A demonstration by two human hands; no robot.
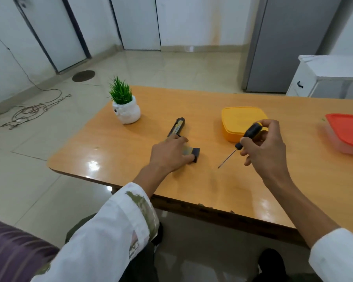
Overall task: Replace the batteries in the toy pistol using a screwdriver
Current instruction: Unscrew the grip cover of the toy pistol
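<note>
Pinching the screwdriver by its rounded black-and-yellow handle with the fingers of my right hand, I curl my left hand over the slim toy pistol on the glossy surface.

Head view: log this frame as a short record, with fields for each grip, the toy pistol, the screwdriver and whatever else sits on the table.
left grip: holds the toy pistol against the table
right grip: holds the screwdriver by its black handle
toy pistol: lying flat, barrel pointing away
screwdriver: tilted, tip low and apart from the pistol
other items: yellow container, red-lidded container, potted plant
</note>
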